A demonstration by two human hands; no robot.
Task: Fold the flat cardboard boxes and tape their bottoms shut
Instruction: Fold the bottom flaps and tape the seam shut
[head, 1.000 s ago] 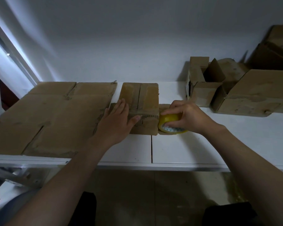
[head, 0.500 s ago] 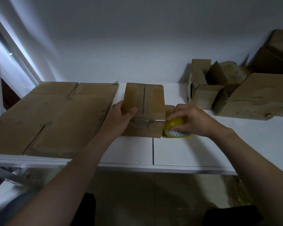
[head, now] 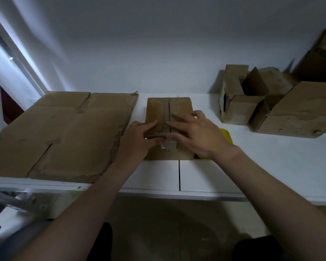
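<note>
Tape roll (head: 226,135) has been let go beside the box (head: 169,110) on the table (head: 271,166) — right hand (head: 198,134) now laid flat across its seam, left hand (head: 139,137) kept curled round the near corner — so tape's probably being smoothed.

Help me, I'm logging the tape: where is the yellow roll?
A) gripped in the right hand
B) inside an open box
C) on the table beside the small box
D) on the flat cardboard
C: the yellow tape roll lies on the white table right of the small box, partly hidden behind the right hand, which presses flat on the box.
</note>
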